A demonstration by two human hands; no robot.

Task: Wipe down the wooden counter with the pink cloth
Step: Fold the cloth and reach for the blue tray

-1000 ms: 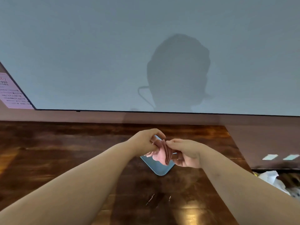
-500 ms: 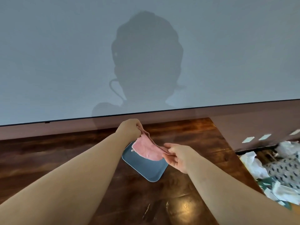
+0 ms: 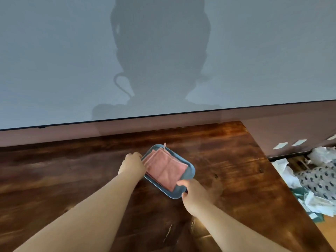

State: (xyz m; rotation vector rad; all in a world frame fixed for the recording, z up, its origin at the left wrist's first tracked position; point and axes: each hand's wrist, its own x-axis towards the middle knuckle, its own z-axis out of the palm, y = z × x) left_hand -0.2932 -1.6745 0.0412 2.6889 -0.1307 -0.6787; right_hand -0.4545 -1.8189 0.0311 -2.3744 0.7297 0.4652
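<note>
1. My pink cloth lies folded flat in a blue tray, a small loop at its far corner.
2. The wooden counter is dark, glossy, grain-streaked.

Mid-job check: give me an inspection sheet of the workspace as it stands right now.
Surface: wooden counter, dark and glossy, small pale marks near the front edge.
Job's things: pink cloth lies folded in the blue tray, which sits on the counter.
Clutter: crumpled paper and patterned fabric on the floor to the right, off the counter.
Grippers: left hand at the tray's left edge, fingers hidden; right hand holds the tray's near corner.
Cables: nothing seen.
Surroundings: pale wall behind, bearing the person's shadow.
</note>
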